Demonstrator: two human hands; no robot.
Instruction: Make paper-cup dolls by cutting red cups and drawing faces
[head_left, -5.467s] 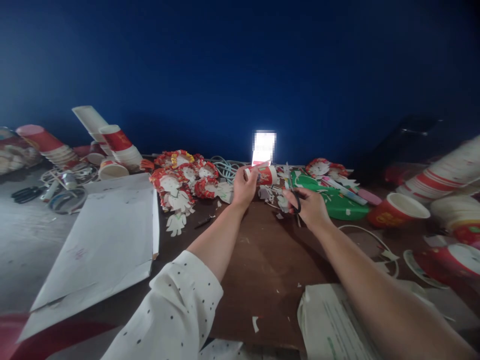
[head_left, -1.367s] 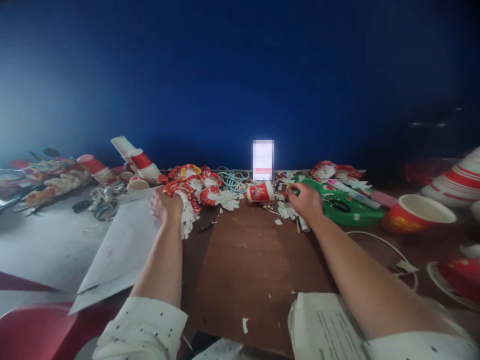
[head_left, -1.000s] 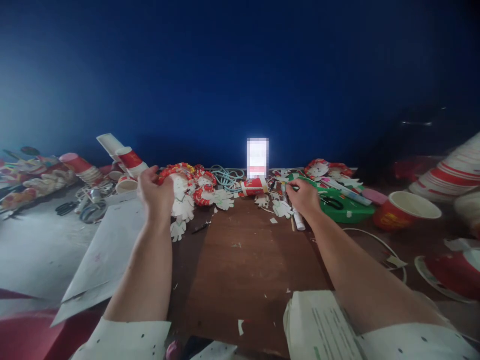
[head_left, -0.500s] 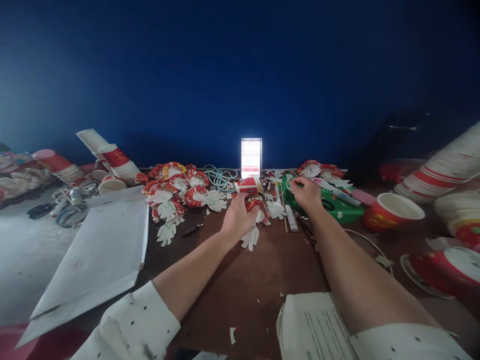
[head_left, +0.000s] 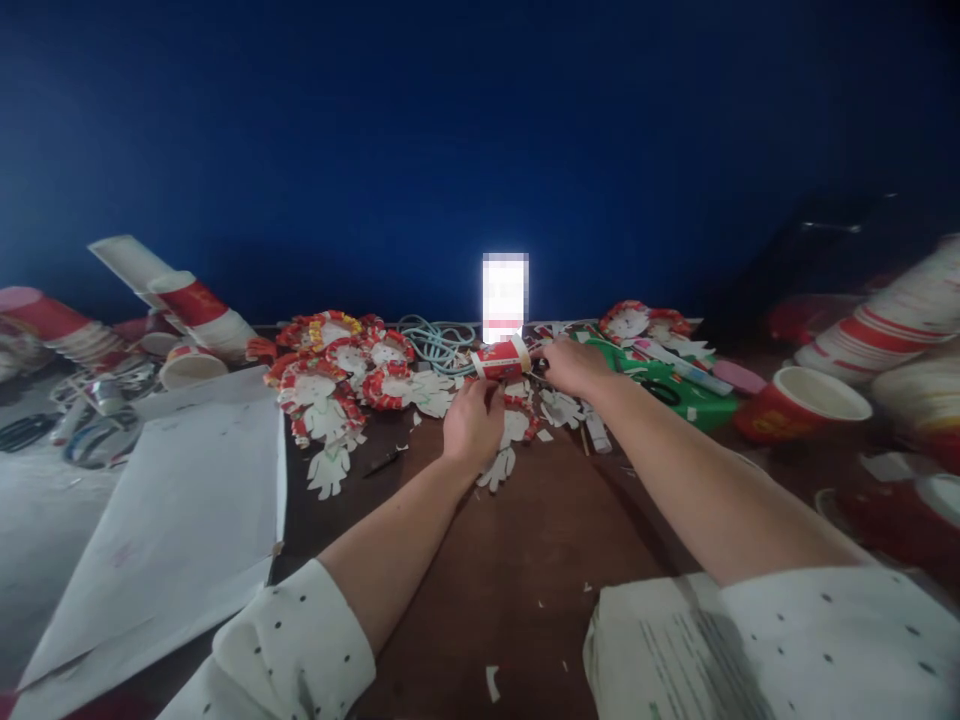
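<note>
My left hand (head_left: 474, 425) grips a small red-and-white paper cup (head_left: 501, 358), tilted on its side with its opening to the right. Close beside that opening is my right hand (head_left: 576, 368), its fingers pinched together; what they hold is too small to make out. Below the cup, white paper cut-outs shaped like hands (head_left: 498, 468) lie on the brown table (head_left: 525, 560), partly behind my left hand. To the left is a cluster of red-rimmed paper pieces (head_left: 386, 385) with more white cut-outs.
A lit, blurred screen (head_left: 504, 295) stands behind the cup. Pale blue cord (head_left: 435, 345) lies coiled at the back. On the right are a green sheet (head_left: 686, 395), a red cup (head_left: 806, 405) and stacked cups (head_left: 892, 320). White board (head_left: 202, 500) lies left, folded paper (head_left: 660, 640) in front.
My right hand has moved left from above the green sheet to the cup's opening. The cup has turned slightly in my left hand, and the camera view has shifted.
</note>
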